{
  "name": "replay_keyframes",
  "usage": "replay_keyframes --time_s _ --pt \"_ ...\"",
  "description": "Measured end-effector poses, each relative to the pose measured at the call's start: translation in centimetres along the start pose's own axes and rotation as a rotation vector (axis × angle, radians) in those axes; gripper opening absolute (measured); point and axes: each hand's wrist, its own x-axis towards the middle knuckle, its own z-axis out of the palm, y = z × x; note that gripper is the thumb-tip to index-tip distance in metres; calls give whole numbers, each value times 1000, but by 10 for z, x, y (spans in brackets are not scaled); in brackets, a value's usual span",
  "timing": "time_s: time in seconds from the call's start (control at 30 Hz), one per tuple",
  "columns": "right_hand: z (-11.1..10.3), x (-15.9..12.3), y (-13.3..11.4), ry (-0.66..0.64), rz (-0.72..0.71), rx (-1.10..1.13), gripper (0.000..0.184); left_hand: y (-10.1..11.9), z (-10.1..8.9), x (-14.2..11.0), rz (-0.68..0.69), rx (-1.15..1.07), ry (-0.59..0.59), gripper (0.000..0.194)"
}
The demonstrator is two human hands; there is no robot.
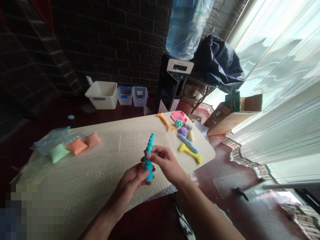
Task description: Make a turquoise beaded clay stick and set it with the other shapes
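Note:
A turquoise string of clay-like balls [147, 167], thick at the near end and tapering to a small ball at the far end, is held up over the table. My left hand [133, 177] grips the thick lower end, thumb on top and fingers underneath. Higher up, my right hand [163, 159] pinches the middle between thumb and fingers. To the right lie a yellow bone shape [190, 153], a blue marbled stick [188, 143], a purple lump [183, 131], a teal holed ball [178, 123], an orange bone shape [165, 122] and a pink flat piece [179, 116].
Bubble wrap covers much of the pale table [130, 123]. On its left are a green packet [59, 153], an orange packet [77, 146] and clear plastic bags. Behind stand a white basket [103, 95], clear bins and a water dispenser [172, 80]. A cardboard box [230, 116] is at right.

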Motion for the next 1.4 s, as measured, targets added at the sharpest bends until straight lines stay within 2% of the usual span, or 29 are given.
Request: replay_keyframes --time_s 0.2,0.33,0.4,0.47,0.57,0.67,0.93,1.1,1.2,1.3,1.4 --pt "3 -5 -2 -77 50 -16 38 5 1 0 60 -42 -6 36" --pt "2 -6 -4 -115 46 0 36 6 5 2 73 38 51 37" --pt "2 -5 -5 -89 30 11 35 5 6 2 56 49 72 39" --pt "1 -5 -7 -11 4 22 37 2 5 3 17 18 92 41" --pt "0 -4 -10 105 -16 60 48 -4 3 5 -38 -13 122 47" --pt "0 -2 -8 156 -26 89 58 -8 1 5 -78 34 104 51" --pt "-1 2 4 104 -11 83 62 -4 10 0 -37 203 130 59" --pt "5 0 2 88 -10 162 66 -5 11 1 -74 231 182 64" --pt "10 1 -1 110 16 295 61 -9 4 2 -62 276 172 58" --pt "14 4 -1 152 77 447 47 -14 -1 3 -51 323 119 53" --pt "17 6 0 210 130 489 32 -19 1 5 -84 311 71 55"
